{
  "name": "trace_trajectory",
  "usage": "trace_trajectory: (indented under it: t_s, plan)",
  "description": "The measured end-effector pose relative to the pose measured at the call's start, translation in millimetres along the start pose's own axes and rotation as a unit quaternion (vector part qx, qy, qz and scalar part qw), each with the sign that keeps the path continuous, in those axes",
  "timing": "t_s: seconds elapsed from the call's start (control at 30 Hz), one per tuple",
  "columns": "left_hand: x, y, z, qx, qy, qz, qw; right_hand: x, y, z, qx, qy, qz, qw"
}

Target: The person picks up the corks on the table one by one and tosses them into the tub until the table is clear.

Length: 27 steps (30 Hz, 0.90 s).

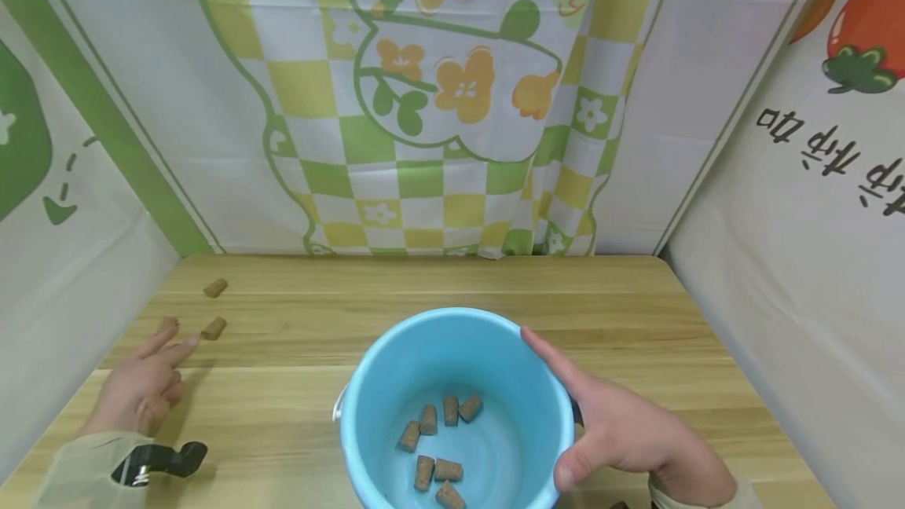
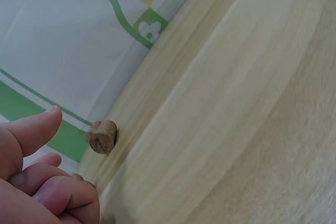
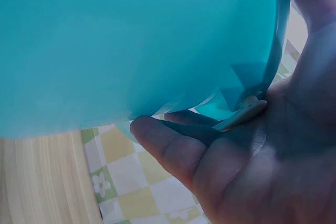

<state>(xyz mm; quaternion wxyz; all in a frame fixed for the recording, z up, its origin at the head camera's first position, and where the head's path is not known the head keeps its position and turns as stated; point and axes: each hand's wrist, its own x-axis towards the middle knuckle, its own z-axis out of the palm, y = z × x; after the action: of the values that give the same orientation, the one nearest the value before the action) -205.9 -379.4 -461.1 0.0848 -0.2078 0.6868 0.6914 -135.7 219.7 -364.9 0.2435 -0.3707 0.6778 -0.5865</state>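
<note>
A light blue bucket (image 1: 368, 360) stands at the table's front middle, with several brown corks (image 1: 424, 471) scattered on its bottom. My right hand (image 1: 622, 422) grips the bucket's right side; thumb and a finger lie at the rim, while other fingers press its outer wall near the handle joint (image 3: 252, 106). At the table's left, my left hand (image 1: 144, 383) reaches forward with two fingers extended and the others bent. One fingertip is right beside a cork (image 1: 214, 328); the other fingertip overlaps a small brown piece. Farther back lies another cork (image 1: 215, 287).
The wooden table (image 1: 283, 399) is bounded at the back by a patterned curtain (image 1: 375, 148). White printed cloth hangs along the left (image 1: 85, 273) and right (image 1: 778, 258) sides. A white handle end (image 1: 338, 405) sticks out from the bucket's left.
</note>
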Motion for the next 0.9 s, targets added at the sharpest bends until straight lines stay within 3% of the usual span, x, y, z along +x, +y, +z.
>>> trace_trajectory:
  t_s: [0.23, 0.37, 0.57, 0.9]
  plan:
    - [8.9, -8.5, -2.6, -0.008, 0.026, 0.001, 0.9996, -0.2, -0.2, 0.0, -0.002, -0.001, 0.000, 1.000]
    - [15.4, -10.4, -2.0, 0.014, 0.041, 0.011, 0.9990, -0.1, -1.1, -0.1, -0.017, 0.003, 0.005, 1.000]
    - [22.9, -7.7, 4.9, 0.004, 0.061, 0.021, 0.9979, -1.0, -1.1, -0.6, -0.033, 0.008, 0.008, 0.999]
    - [25.7, -5.1, 12.6, 0.038, 0.091, 0.013, 0.9950, -1.4, -1.3, -0.1, -0.019, 0.008, 0.015, 1.000]
